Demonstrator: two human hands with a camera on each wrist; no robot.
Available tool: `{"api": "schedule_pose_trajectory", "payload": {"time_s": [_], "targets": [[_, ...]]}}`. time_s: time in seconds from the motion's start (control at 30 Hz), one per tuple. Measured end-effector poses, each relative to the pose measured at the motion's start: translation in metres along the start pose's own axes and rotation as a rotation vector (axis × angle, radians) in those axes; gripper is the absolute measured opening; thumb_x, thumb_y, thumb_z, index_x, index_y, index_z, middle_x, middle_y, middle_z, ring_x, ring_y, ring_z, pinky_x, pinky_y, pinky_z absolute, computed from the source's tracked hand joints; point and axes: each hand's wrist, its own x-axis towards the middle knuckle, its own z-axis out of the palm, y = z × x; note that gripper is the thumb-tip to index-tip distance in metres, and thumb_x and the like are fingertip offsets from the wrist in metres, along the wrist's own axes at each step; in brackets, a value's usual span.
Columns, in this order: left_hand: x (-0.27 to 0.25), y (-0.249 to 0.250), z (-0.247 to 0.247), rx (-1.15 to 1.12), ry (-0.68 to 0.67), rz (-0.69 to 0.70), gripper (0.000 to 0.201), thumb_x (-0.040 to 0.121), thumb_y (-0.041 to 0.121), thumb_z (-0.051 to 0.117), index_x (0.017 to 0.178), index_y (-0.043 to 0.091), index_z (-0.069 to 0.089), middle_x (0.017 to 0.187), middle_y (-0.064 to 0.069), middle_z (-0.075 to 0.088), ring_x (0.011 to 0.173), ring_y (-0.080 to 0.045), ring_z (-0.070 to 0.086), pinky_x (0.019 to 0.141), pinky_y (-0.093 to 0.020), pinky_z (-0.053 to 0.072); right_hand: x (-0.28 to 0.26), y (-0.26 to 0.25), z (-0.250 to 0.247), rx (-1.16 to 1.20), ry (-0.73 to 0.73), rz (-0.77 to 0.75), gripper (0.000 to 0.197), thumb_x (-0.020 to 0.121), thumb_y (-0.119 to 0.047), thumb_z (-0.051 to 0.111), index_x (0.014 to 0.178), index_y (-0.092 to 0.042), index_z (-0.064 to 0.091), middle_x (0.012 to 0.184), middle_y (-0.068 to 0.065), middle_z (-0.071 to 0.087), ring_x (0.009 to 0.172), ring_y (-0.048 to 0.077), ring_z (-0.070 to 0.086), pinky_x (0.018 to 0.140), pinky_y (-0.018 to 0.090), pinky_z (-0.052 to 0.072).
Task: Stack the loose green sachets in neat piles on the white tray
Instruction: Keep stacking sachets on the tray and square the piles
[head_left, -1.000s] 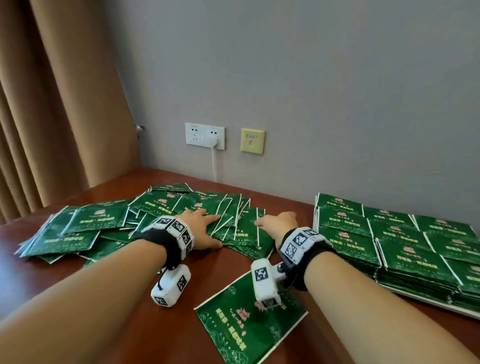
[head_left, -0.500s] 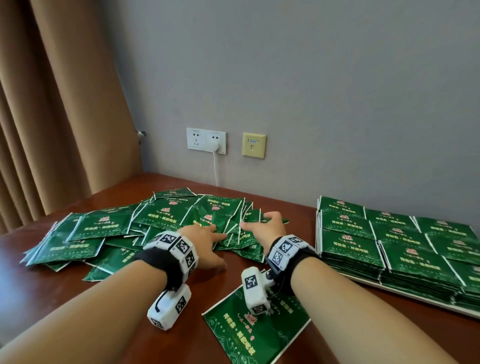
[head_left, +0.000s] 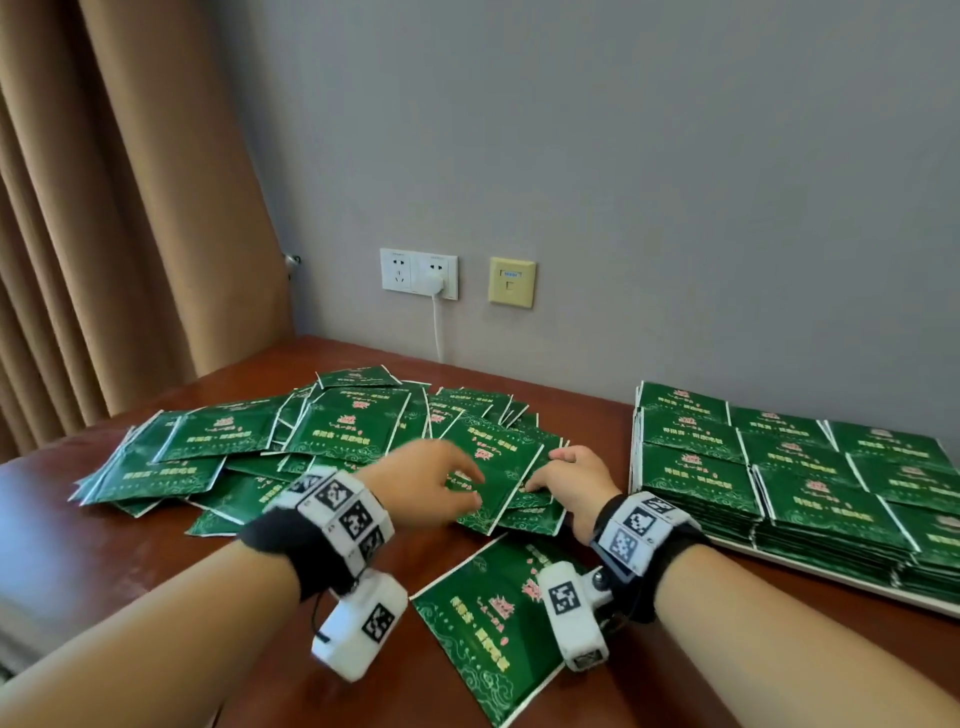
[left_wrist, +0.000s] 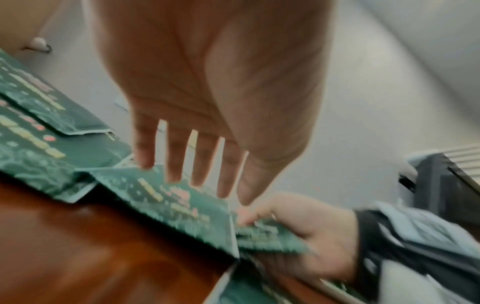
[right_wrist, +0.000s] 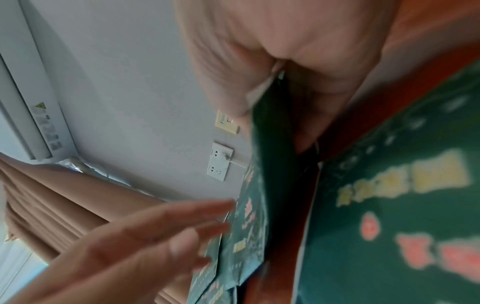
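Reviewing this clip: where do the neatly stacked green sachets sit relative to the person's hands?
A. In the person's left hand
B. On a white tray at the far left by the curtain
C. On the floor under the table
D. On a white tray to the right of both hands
D: the head view shows the stacked sachets on the white tray, right of the left hand and right hand.

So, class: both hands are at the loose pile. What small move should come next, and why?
Probably lift the few sachets that the right hand pinches clear of the loose pile, steadied by the open left hand. The tray on the right already carries neat stacks, so the bundle likely goes there next.
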Motion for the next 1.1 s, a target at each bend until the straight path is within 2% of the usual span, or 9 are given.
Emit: {"api": "schedule_pose_trajectory", "payload": {"time_s": [0.1,0.2,0.33,0.47,0.57,0.73,0.9,1.03,1.1], "targets": [[0.019,-0.023,-0.019,0.051,0.193,-0.231,0.051,0.087,0.046,0.062,0.136,0.038,0.053,0.150,0.008,0.045,0.128,-0.019,0.052,0.102,-0.043,0.049,-0.006,-0.001,-0.001,0.005,-0.065,0.018,0.059,0.086,-0.009,0.073,0.138,-0.011,0.044,0.134,0.007,0.047,0.117,0.023,0.045,0.094,0.033,0.038],[0.030,-0.050,-0.028,0.156,0.093,-0.435,0.072,0.086,0.055,0.059,0.151,0.041,0.031,0.161,0.002,0.027,0.143,-0.030,0.036,0.114,-0.053,0.033,-0.011,-0.005,0.005,0.016,-0.085,-0.011,0.078,0.084,-0.021,0.080,0.145,-0.018,0.032,0.138,0.009,0.045,0.111,0.022,0.045,0.093,0.036,0.040],[0.025,-0.070,-0.018,0.187,-0.005,-0.504,0.079,0.084,0.076,0.048,0.152,0.039,0.033,0.153,0.003,0.045,0.118,-0.020,0.060,0.091,-0.032,0.054,-0.015,-0.008,0.019,-0.046,-0.101,-0.096,0.094,0.077,-0.021,0.087,0.147,-0.026,0.024,0.146,0.009,0.043,0.119,0.023,0.048,0.097,0.037,0.043],[0.022,-0.049,-0.009,0.339,-0.047,-0.397,0.071,0.089,0.076,0.035,0.148,0.037,0.041,0.149,0.003,0.050,0.127,-0.020,0.055,0.097,-0.032,0.050,-0.016,-0.002,0.042,0.014,-0.116,-0.093,0.097,0.069,-0.018,0.092,0.141,-0.031,0.028,0.129,0.002,0.054,0.112,0.023,0.058,0.100,0.043,0.051],[0.015,-0.019,-0.002,0.349,-0.090,-0.326,0.064,0.093,0.071,0.034,0.140,0.031,0.052,0.132,0.002,0.063,0.115,-0.019,0.062,0.092,-0.031,0.051,-0.020,0.001,0.049,0.042,-0.109,-0.091,0.098,0.065,-0.016,0.092,0.139,-0.033,0.030,0.119,0.002,0.058,0.104,0.026,0.064,0.092,0.046,0.057],[-0.008,0.010,0.016,0.303,-0.078,-0.263,0.050,0.087,0.076,0.040,0.083,0.028,0.057,0.080,0.006,0.066,0.074,-0.012,0.062,0.070,-0.028,0.052,-0.035,0.009,0.031,0.000,-0.137,-0.112,0.093,0.066,-0.008,0.090,0.137,-0.029,0.034,0.112,0.005,0.061,0.099,0.025,0.064,0.087,0.044,0.058],[-0.041,0.050,0.023,0.363,-0.164,-0.141,0.058,0.081,0.081,0.045,0.087,0.024,0.055,0.079,0.009,0.061,0.072,-0.015,0.057,0.070,-0.030,0.049,-0.067,0.025,-0.018,-0.067,-0.232,-0.099,0.098,0.065,-0.004,0.090,0.143,-0.025,0.035,0.114,0.003,0.064,0.099,0.023,0.066,0.085,0.042,0.059],[-0.063,0.091,0.039,0.373,-0.260,0.005,0.078,0.059,0.086,0.065,0.110,0.027,0.058,0.104,0.010,0.067,0.093,-0.017,0.063,0.082,-0.032,0.052,-0.097,0.043,-0.075,-0.079,-0.289,-0.034,0.086,0.067,0.005,0.087,0.135,-0.022,0.043,0.107,0.010,0.071,0.088,0.029,0.074,0.074,0.047,0.063],[-0.066,0.110,0.047,0.411,-0.276,0.063,0.080,0.053,0.082,0.073,0.109,0.028,0.058,0.099,0.010,0.065,0.088,-0.017,0.060,0.075,-0.032,0.049,-0.109,0.054,-0.103,-0.078,-0.318,-0.011,0.088,0.067,0.006,0.088,0.138,-0.021,0.043,0.106,0.011,0.074,0.087,0.029,0.075,0.072,0.045,0.063]]}}
